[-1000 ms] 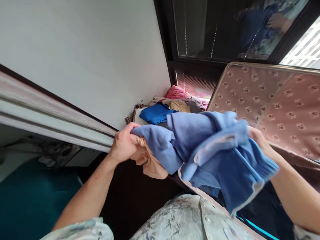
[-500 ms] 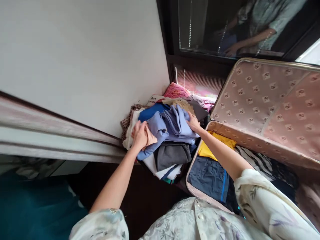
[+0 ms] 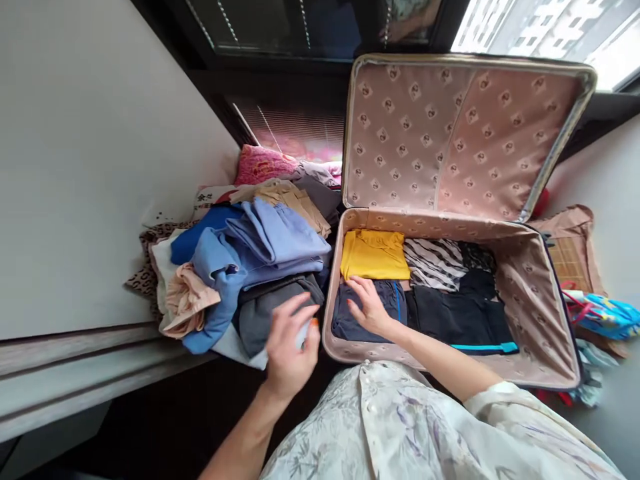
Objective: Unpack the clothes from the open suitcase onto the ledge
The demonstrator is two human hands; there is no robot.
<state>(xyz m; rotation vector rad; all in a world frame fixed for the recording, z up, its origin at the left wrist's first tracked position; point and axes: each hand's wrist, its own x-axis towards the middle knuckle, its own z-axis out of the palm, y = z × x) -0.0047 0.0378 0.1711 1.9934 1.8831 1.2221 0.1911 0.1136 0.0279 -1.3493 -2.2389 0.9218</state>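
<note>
My left hand is in the air in front of the clothes pile, its fingers apart and nothing in them. Beyond it lie a dark grey folded garment, a blue-violet garment and a crumpled peach garment. My right hand, fingers spread, is over folded dark navy clothing in the open suitcase; whether it touches the cloth I cannot tell. Behind it is a folded yellow garment. Zebra-striped cloth and folded black clothing lie to its right.
The suitcase lid, lined in pink, stands up against the dark window frame. A pink cushion is behind the pile. White wall bounds the left. Bags and a bright blue package sit right of the suitcase.
Both hands have let go of the clothes pile; the right has moved over the suitcase, the left toward my body. The peach garment stays on the pile. My view has turned right.
</note>
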